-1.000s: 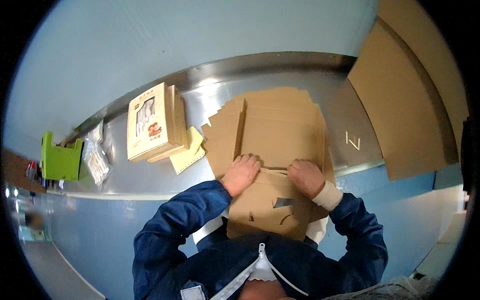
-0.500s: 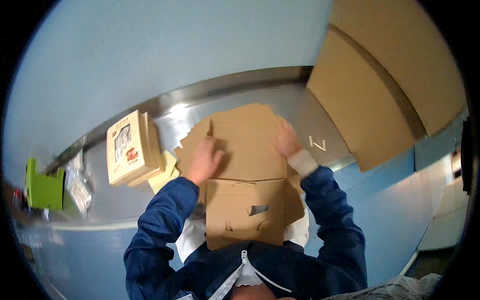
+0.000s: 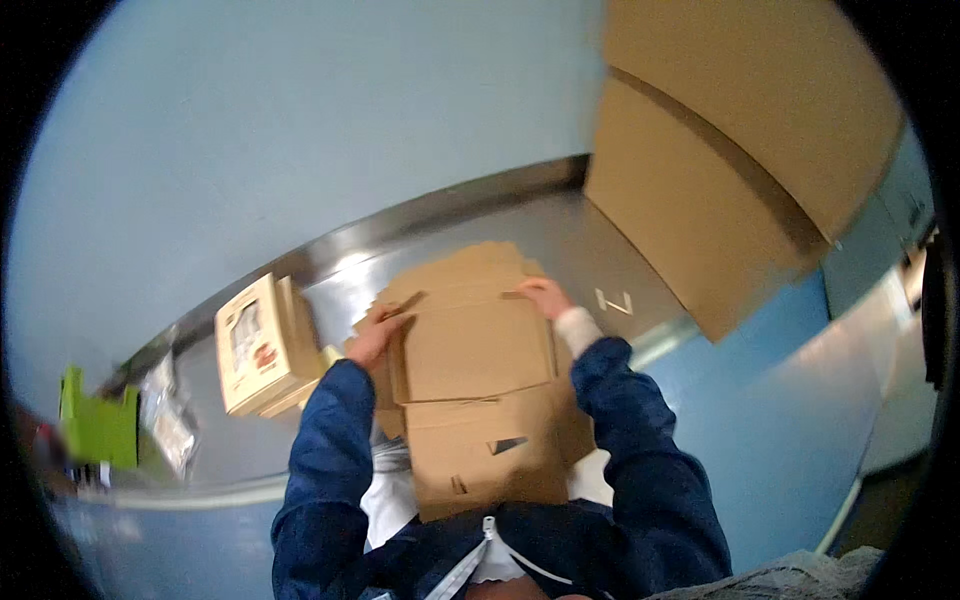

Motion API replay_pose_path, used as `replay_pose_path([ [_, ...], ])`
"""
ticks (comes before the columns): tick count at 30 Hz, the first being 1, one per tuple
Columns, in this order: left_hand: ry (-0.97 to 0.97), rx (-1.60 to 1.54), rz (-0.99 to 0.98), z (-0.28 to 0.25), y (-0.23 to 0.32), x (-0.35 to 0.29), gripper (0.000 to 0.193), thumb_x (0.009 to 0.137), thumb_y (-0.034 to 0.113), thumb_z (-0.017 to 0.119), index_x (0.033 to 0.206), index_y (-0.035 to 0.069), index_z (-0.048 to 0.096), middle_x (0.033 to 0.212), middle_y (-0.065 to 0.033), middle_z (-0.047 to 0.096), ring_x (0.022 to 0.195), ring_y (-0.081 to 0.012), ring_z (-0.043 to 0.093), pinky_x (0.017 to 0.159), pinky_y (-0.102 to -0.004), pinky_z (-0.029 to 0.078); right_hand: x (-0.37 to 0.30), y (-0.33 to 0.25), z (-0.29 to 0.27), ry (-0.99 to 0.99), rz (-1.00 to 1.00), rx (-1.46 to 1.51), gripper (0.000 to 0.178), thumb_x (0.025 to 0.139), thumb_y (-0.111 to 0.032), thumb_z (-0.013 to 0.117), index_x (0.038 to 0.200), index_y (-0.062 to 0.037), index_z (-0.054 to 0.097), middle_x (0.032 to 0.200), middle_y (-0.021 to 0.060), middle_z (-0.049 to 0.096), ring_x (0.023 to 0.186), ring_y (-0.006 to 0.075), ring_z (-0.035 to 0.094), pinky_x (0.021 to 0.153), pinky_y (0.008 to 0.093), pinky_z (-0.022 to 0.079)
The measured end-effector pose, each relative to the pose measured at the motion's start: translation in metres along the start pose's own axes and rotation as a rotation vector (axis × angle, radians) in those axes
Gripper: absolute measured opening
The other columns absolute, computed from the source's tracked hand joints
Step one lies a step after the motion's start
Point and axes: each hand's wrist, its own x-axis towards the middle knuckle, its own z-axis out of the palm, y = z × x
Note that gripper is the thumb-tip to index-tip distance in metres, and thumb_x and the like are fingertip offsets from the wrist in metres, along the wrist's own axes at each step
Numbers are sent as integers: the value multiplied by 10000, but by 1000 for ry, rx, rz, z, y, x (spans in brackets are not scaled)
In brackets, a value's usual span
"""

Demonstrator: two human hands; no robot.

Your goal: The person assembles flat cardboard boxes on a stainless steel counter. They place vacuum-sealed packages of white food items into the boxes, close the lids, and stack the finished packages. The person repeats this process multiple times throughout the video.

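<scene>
A brown cardboard box blank (image 3: 478, 352) lies over a stack of similar flat pieces on the metal worktop, creased across its middle. Its near panel (image 3: 455, 430) has cut-outs and reaches back to my body. My left hand (image 3: 375, 335) grips the left side of the blank, fingers curled at a side flap. On the far right part of the blank, my right hand (image 3: 547, 297) pinches a flap between thumb and fingers. Both side edges seem slightly raised. Below the blank, the ends of more cardboard pieces (image 3: 465, 260) stick out.
Printed cream boxes (image 3: 258, 340) stand on the worktop (image 3: 560, 225) at left. Beyond them are a clear plastic bag (image 3: 170, 420) and a green holder (image 3: 98, 420). Large cardboard sheets (image 3: 690, 190) lean at right, near small pale strips (image 3: 614, 301). A blue wall (image 3: 330, 110) rises behind.
My left hand has gone from lying on the cardboard to its left edge. The right hand has shifted inward onto a flap. The blank's sides now look lifted, and the view has tilted.
</scene>
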Motion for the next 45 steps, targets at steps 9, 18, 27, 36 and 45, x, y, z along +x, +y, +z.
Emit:
replay_pose_path([
  [9, 137, -438, 12, -2, -43, 17, 372, 866, 260, 588, 1172, 67, 502, 1080, -44, 523, 1030, -163, 473, 911, -288, 369, 5, -27, 13, -169, 17, 19, 332, 805, -187, 627, 1040, 24, 525, 970, 132, 601, 922, 198, 562, 802, 320, 449],
  [18, -443, 416, 173, -49, -14, 29, 386, 881, 327, 566, 1193, 101, 558, 1018, -37, 584, 1003, -162, 518, 838, -269, 403, 7, -105, -10, -594, -55, -568, 546, 859, -481, 483, 1115, -13, 596, 1120, 186, 599, 1028, 311, 569, 891, 352, 420],
  [27, -198, 1399, 504, 28, 4, 38, 421, 822, 448, 549, 1039, 91, 600, 935, -126, 604, 897, -314, 595, 823, -451, 428, 5, -75, 26, -391, -424, -1188, 374, 769, -432, 570, 828, -72, 655, 836, 123, 655, 829, 294, 615, 720, 411, 456],
  [36, 78, 1590, 593, 44, -10, 30, 211, 841, 206, 473, 911, 69, 617, 894, -101, 623, 822, -273, 613, 710, -384, 481, -2, -69, 35, -274, -588, -1280, 320, 793, -385, 563, 736, -80, 639, 745, 103, 628, 750, 275, 601, 720, 391, 438],
  [45, -33, 1456, 475, 31, -20, 38, 184, 848, 175, 480, 941, 58, 586, 868, -131, 634, 774, -283, 633, 649, -359, 509, -2, -58, 38, -200, -621, -1268, 177, 814, -223, 503, 832, -80, 606, 738, 100, 628, 689, 262, 618, 639, 398, 471],
])
